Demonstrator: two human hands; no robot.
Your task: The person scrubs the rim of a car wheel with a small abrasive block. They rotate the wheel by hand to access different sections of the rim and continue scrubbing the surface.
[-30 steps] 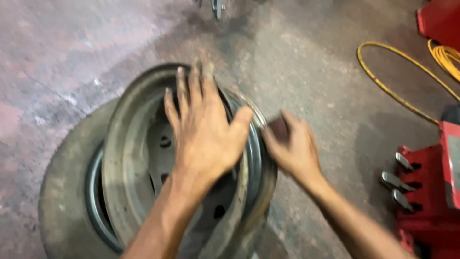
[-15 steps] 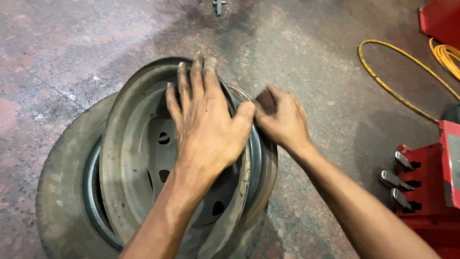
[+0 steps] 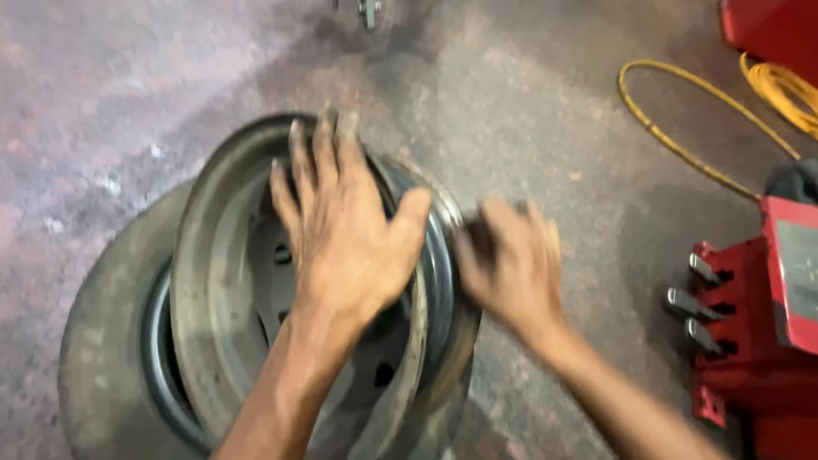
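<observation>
The floor (image 3: 545, 128) is rough concrete, grey with reddish and pale stains on the left part. A worn tyre (image 3: 98, 341) lies flat on it at the lower left, and a grey steel wheel rim (image 3: 221, 281) rests on top of this tyre. A thin yellow hose (image 3: 673, 140) makes a loop on the floor at the upper right. A red machine (image 3: 750, 341) with metal pedals stands on the floor at the right edge. At the top edge, a small metal part (image 3: 368, 10) touches the ground

Tyre workshop: stained concrete floor (image 3: 554, 111), steel rim (image 3: 221, 281), red machine (image 3: 758, 324)
</observation>
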